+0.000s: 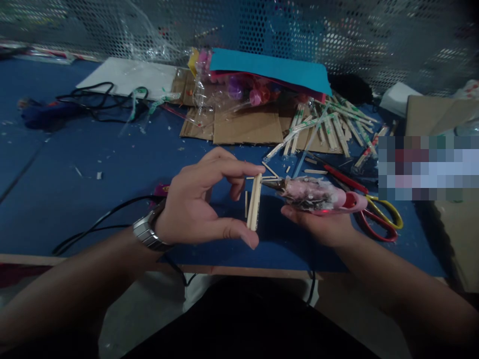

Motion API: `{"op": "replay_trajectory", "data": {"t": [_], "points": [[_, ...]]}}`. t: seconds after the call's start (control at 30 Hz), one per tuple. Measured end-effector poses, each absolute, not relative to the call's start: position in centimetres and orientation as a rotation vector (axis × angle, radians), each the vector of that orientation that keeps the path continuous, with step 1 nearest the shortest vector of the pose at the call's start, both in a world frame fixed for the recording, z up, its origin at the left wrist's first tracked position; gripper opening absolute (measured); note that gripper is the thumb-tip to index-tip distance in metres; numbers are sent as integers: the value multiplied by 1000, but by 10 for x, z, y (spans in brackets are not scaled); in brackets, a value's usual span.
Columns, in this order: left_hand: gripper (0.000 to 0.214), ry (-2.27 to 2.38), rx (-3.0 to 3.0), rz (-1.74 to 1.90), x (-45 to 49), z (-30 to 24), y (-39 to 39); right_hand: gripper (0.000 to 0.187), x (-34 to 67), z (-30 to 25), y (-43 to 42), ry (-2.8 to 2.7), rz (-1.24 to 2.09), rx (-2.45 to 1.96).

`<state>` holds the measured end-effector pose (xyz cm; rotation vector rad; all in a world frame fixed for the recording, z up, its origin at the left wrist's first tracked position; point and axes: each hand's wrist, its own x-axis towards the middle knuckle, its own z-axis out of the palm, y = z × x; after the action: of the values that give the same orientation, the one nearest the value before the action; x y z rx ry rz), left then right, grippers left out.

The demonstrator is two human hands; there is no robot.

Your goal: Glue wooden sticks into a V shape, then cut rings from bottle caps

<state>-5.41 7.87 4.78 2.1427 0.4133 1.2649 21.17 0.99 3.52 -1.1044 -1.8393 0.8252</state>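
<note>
Between the thumb and forefinger of my left hand [202, 199] stands a small bundle of short wooden sticks [255, 202], pinched at its two ends. A pink hot glue gun [312, 193], smeared with dark grime and whitish residue, is gripped in my right hand [324, 224]. Its metal nozzle points left and meets or nearly meets the upper part of the bundle; I cannot tell whether they touch. A red light shows on the gun's side. Loose cut stick pieces [246, 204] lie on the blue table just beyond my left fingers.
Scissors with red and yellow handles [381, 219] lie right of the glue gun. Wrapped chopsticks [329, 129] are heaped on cardboard [247, 124] behind, beside blue sheets [269, 70]. A blue tool with a black cord [48, 112] lies far left. A cardboard box [430, 114] stands right.
</note>
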Motion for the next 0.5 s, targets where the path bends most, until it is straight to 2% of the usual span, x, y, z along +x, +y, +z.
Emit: {"op": "replay_trajectory", "data": {"t": [0.3, 0.5], "points": [[79, 411, 2104, 1264, -54, 48, 78, 29, 214, 34, 11, -1928, 728, -1181], [84, 466, 2050, 1312, -54, 43, 78, 27, 212, 29, 11, -1736, 829, -1234]]}}
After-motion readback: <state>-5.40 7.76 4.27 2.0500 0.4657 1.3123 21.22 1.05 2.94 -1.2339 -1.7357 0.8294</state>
